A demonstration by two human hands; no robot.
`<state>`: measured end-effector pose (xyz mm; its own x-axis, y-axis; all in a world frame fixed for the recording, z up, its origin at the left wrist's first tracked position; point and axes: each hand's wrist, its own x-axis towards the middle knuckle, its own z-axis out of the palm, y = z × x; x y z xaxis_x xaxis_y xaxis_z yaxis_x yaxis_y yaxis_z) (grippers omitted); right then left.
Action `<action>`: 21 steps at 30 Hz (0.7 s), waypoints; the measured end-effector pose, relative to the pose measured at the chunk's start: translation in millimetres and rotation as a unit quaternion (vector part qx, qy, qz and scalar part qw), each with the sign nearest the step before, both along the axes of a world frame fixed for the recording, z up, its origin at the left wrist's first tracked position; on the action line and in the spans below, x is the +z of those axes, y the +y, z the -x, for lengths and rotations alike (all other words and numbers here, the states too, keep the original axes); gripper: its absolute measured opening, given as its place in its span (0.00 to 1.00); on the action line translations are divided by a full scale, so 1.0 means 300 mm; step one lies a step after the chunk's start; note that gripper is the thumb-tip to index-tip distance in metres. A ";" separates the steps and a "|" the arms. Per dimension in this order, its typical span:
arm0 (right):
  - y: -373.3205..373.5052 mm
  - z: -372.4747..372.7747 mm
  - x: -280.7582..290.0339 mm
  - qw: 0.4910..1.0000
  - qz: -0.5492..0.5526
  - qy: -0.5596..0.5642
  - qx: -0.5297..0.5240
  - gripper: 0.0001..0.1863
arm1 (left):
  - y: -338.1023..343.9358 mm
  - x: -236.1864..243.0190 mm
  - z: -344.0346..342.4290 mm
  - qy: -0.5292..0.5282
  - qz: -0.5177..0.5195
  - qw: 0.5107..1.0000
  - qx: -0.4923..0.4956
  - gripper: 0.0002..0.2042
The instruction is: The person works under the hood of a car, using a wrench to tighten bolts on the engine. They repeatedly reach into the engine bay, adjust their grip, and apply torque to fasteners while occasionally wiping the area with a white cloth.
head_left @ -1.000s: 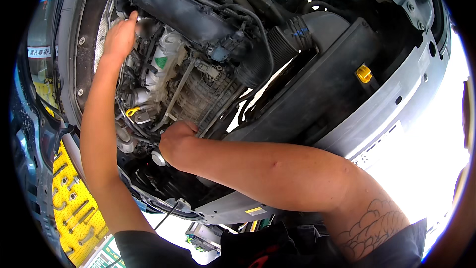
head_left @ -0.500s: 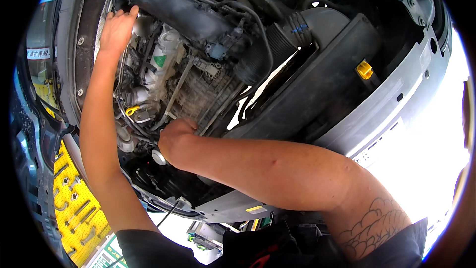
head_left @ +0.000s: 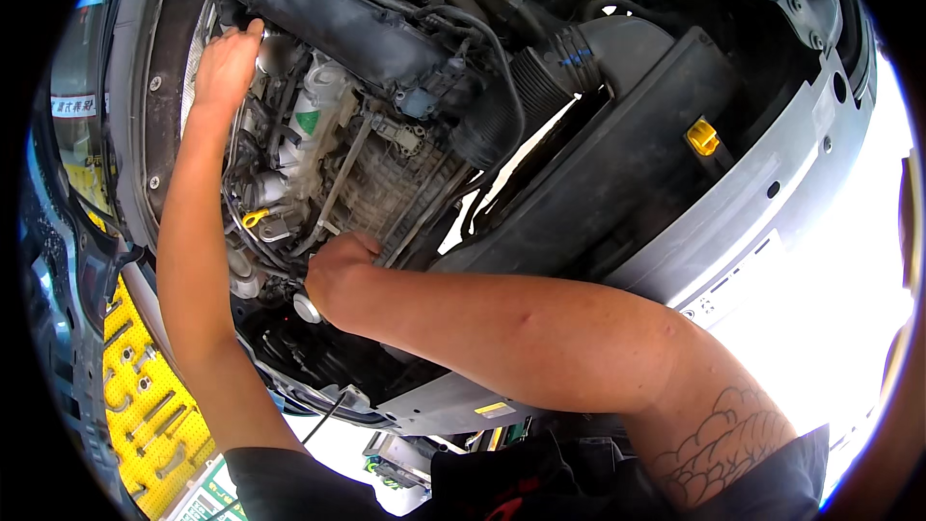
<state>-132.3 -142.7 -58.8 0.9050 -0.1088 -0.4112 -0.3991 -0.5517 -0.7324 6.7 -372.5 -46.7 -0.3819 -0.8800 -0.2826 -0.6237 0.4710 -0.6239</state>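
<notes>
An uncovered car engine lies below me in the open bay. My left hand is at its far left, fingers bent beside the end of a fat black plastic duct. What those fingers hold, if anything, is hidden. Low on the near side, my right hand is closed, with its fingers curled down among the engine parts and their tips out of sight. Against its wrist shows a round silver piece, whose kind I cannot make out. A yellow dipstick handle sits between the two hands.
A ribbed black air hose runs to a large black housing on the right. Beyond it are a yellow clip and the grey front crossmember. A yellow tool board stands at lower left. A thin rod rises near my left arm.
The whole view has shifted very slightly. Both hands stay at the same spots, with hardly any movement of the fingers.
</notes>
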 end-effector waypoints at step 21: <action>0.009 -0.004 -0.006 1.000 -0.009 0.001 -0.018 0.18 | -0.012 0.000 0.010 0.117 -0.098 0.973 0.176 0.12</action>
<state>-131.2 -140.0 -60.6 0.8998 -0.1342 -0.4152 -0.4201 -0.5240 -0.7409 3.7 -376.0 -46.7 -0.1413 -0.9058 -0.3994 -0.8816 0.2987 -0.3654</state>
